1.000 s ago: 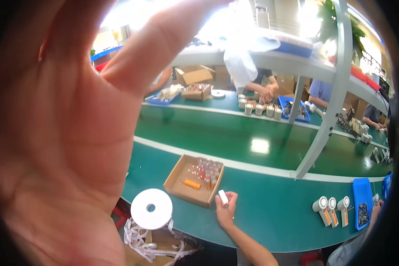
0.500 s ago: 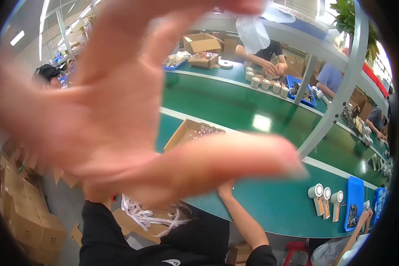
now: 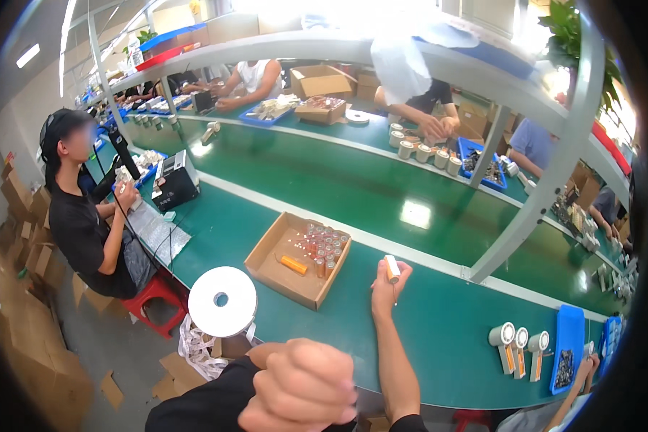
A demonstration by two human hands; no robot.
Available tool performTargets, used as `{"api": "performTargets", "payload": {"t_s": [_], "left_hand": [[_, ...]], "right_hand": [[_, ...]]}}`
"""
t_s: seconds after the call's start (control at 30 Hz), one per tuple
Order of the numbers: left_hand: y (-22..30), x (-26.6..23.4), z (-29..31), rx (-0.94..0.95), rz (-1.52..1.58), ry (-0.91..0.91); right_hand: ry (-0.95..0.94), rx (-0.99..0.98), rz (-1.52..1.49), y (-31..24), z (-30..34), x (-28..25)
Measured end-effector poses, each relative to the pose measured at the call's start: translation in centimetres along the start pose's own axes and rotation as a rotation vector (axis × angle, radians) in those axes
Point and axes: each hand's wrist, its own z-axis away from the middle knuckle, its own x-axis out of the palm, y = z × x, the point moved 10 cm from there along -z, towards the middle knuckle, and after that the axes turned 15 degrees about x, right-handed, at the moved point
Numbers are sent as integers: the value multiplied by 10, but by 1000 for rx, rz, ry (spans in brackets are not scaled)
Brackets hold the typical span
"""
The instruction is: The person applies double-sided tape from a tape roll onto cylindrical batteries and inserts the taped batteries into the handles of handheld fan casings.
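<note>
A white-and-orange cylinder [image 3: 392, 268] is gripped in the right hand [image 3: 383, 291] over the green table [image 3: 446, 338], right of a cardboard tray [image 3: 284, 289], while the left hand [image 3: 302, 385] is curled into a fist.

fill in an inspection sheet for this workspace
surface: green table, pale rail along its far side
work things: white-and-orange cylinder lifted; cardboard tray holds an orange cylinder and clustered small cylinders
clutter: white reel at the near edge, white strips below
hands: left hand closed, nothing seen in it; right hand holds the white-and-orange cylinder
cables: black cable by the seated co-worker
surroundings: other co-workers across the line, cardboard on the floor at left
</note>
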Motion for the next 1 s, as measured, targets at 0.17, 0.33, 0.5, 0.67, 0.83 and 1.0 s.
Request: {"api": "performTargets", "payload": {"t_s": [0.17, 0.33, 0.5, 0.67, 0.83, 1.0], "left_hand": [[14, -20, 15, 179, -580, 529], [-25, -32, 62, -132, -229, 524], [-78, -33, 56, -343, 222, 623], [-101, -12, 53, -626, 694, 747], [-103, -6, 61, -685, 781, 855], [-94, 6, 60, -612, 914, 652]], "right_hand": [[-33, 39, 92, -9, 4, 10], [-17, 45, 89, -5, 1, 8], [-30, 71, 43, -8, 5, 15], [-6, 66, 74, -11, 3, 7], [-37, 80, 77, -7, 3, 13], [-7, 65, 112, -12, 3, 11]]}}
